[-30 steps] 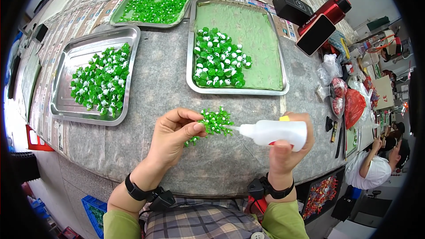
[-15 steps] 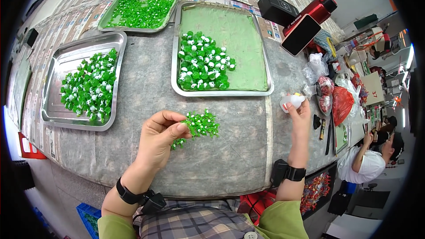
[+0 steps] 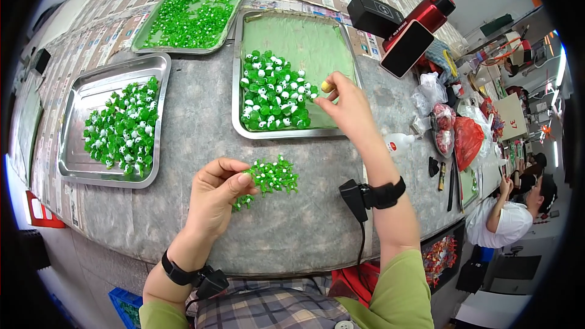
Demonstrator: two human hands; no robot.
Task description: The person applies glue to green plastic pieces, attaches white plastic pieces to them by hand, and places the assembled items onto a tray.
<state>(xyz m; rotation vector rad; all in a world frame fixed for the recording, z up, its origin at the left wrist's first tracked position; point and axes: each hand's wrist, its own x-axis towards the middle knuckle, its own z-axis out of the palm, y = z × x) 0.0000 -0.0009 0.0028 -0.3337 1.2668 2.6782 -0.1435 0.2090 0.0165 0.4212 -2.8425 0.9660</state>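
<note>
In the left hand (image 3: pixel 213 198), over the near part of the desk (image 3: pixel 317 225), there's a small green piece (image 3: pixel 250 172) pinched btwn thumb & index, tho it's tiny and kinda blends w/ the stuff behind. Just beside those fingertips: a pile of small green bits w/ white dots (image 3: pixel 275 175), plus a lil cluster (image 3: pixel 243 201) nearer the person. Right hand (image 3: pixel 346 106) is over the green-lined tray (image 3: pixel 292 33), thumb & index spread w/ a gap, just right of a heap of green-and-white beads (image 3: pixel 274 94); can't tell if it's touching any. Yellow bit (image 3: pixel 327 86) at the index tip, idk what exactly. Metal tray w/ similar beads (image 3: pixel 76 146) on the left, far tray (image 3: pixel 177 50) full of tiny green stuff. White bottle (image 3: pixel 399 141) right of the forearm. Further out: phone (image 3: pixel 407 49) by a red flask (image 3: pixel 436 10), black box (image 3: pixel 373 13), red plastic bag (image 3: pixel 468 144), person in a white shirt (image 3: pixel 509 222).
</note>
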